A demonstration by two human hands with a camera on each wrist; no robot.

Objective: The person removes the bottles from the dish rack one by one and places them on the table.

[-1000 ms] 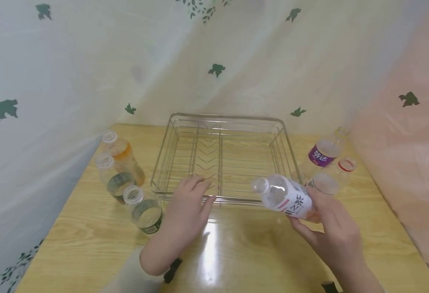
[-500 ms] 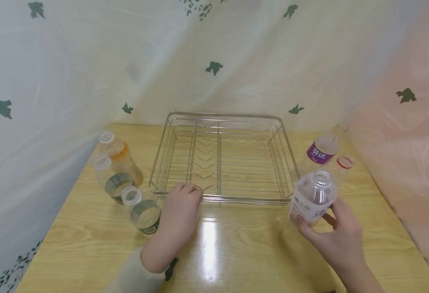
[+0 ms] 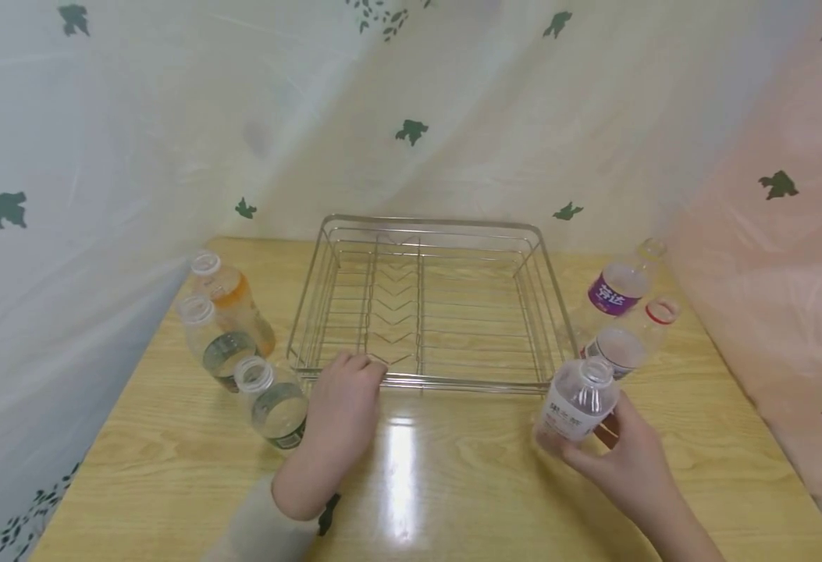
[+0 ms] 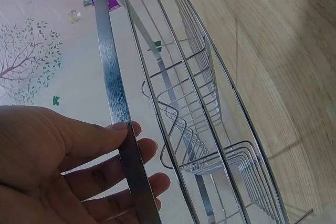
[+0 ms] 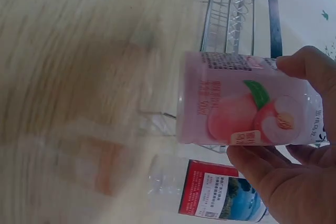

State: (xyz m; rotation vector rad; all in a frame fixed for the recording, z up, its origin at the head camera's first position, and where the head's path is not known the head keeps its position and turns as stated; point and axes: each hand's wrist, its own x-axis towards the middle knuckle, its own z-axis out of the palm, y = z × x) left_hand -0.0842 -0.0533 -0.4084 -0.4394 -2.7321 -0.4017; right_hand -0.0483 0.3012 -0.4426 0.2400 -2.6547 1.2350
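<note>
At the near side of a wire dish rack [image 3: 481, 384], my left hand [image 3: 343, 406] pinches the flat metal rim [image 4: 111, 72]; the left wrist view shows the thumb on one face and fingers behind it. My right hand [image 3: 628, 460] grips a clear plastic bottle [image 3: 572, 402] with a white label, held nearly upright with its uncapped mouth up. It is close over the table by the rack's near right corner. Peaches show on the bottle's pink label [image 5: 236, 108] in the right wrist view, with thumb and fingers on opposite sides.
Left of the rack stand an orange-tinted bottle [image 3: 242, 300] and two clear green-labelled bottles, the nearer bottle [image 3: 280, 414] close to my left wrist. To the right are a purple-labelled bottle [image 3: 614, 293] and a bottle with a red neck ring [image 3: 662, 311]. A patterned curtain [image 3: 411, 94] hangs behind.
The right hand has turned the bottle from lying tilted leftward to nearly upright, then lowered it toward me. The left hand has drawn back slightly and its fingers have closed on the rack's rim.
</note>
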